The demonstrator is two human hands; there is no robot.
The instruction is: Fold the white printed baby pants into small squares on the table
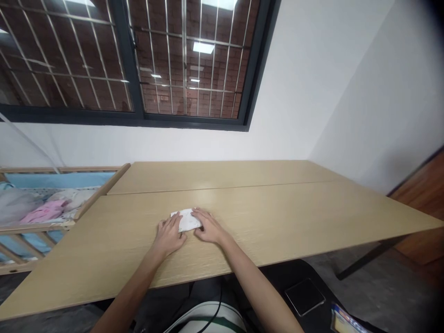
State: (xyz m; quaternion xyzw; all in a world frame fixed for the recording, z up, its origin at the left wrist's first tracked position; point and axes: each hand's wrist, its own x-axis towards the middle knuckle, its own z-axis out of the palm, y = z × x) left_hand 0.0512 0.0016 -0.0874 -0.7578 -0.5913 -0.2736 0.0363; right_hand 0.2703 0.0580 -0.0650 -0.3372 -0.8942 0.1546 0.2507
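Observation:
A small white folded piece (189, 220), which looks like cloth, lies flat on the wooden table (277, 208). Faint marks show along its near edge. My left hand (169, 236) rests over its left side, fingers laid flat on it and thumb apart on the tabletop. On the other side, my right hand (208, 225) has its fingertips on the piece's upper right corner and its thumb by the lower right one. Both hands are open and touch the piece from above. Parts of its side edges are hidden under the fingers.
A wooden crib (100, 192) with blue lining and a pink cloth (45, 211) adjoins the table's left end. A barred window (190, 60) is in the wall behind. Below the near edge, a dark phone-like slab (305, 297) and a colourful packet (347, 320) lie on a black seat.

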